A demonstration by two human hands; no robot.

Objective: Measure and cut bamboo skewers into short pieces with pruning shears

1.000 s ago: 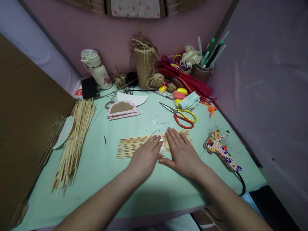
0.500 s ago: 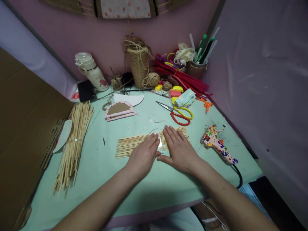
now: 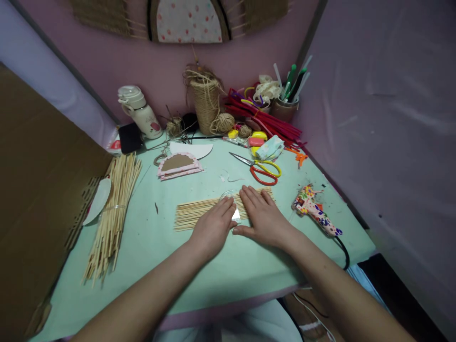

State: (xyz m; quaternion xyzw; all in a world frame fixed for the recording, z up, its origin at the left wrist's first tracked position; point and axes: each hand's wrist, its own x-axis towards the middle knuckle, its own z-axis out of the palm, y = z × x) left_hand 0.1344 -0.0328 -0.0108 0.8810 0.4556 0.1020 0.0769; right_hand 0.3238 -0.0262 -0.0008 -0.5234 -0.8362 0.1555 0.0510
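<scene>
thin wooden sticks (image 3: 188,214) lie side by side in a flat row on the surface (image 3: 142,247), around its middle, just under both hands. little has changed in the last second: the row, the hands and a clear plastic piece (image 3: 236,215) keep their places against one another, while the camera's view has shifted and more of the wall hanging (image 3: 188,21) shows at the far side. that reads as steadying or evening the row rather than moving it, though i judge this only from the lack of change.

the row's long axis runs left to right, slanting a little, with the right end farther than the left. the left ends sit almost level; the right ends show just past the fingers. whether any stick has a pointed tip is too small to tell.

the left hand (image 3: 213,225) rests flat over the plastic piece and the sticks, fingers together, clenched on nothing. the right hand (image 3: 261,213) lies flattened across the right part of the row, its thumb stretched left toward the other thumb, likewise grasping nothing. scissors (image 3: 253,163) lie beyond the row, and a glue gun (image 3: 315,210) lies to its right.
</scene>
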